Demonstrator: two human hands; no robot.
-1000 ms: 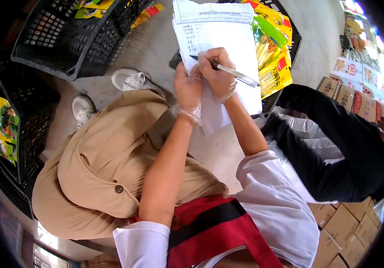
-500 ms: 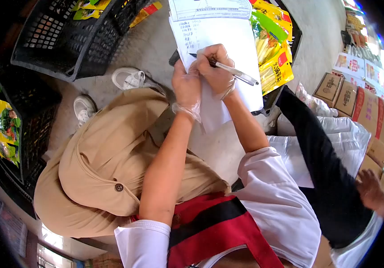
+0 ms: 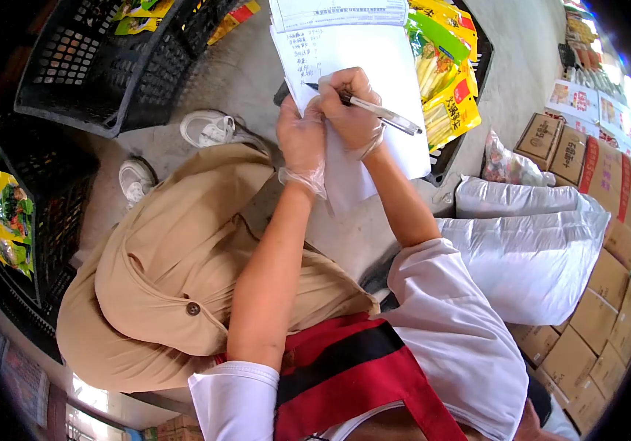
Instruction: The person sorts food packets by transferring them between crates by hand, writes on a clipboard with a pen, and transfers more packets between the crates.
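Observation:
My right hand [image 3: 352, 110], in a thin clear glove, grips a pen [image 3: 396, 120] with its dark tip on a white sheet of paper [image 3: 378, 55]. Short handwritten lines run down the left side of that sheet, and a printed form [image 3: 337, 13] lies across its top. My left hand [image 3: 302, 143], gloved the same way, is closed on the lower left edge of the papers, thumb up beside the writing hand. Just right of the papers, yellow and green food packets [image 3: 444, 103] lie in a black crate [image 3: 484, 55].
Black plastic crates [image 3: 128, 92] stand at the upper left, with more yellow packets [image 3: 7, 213] at far left. Silver-white sacks [image 3: 528, 242] and cardboard boxes [image 3: 583, 360] are stacked on the right. My knees [image 3: 161, 272] are bent beneath my arms.
Another person's dark-clothed leg and hand have left the right side, uncovering the sacks and boxes. The pen tip has moved slightly left, and another mark shows below the written lines.

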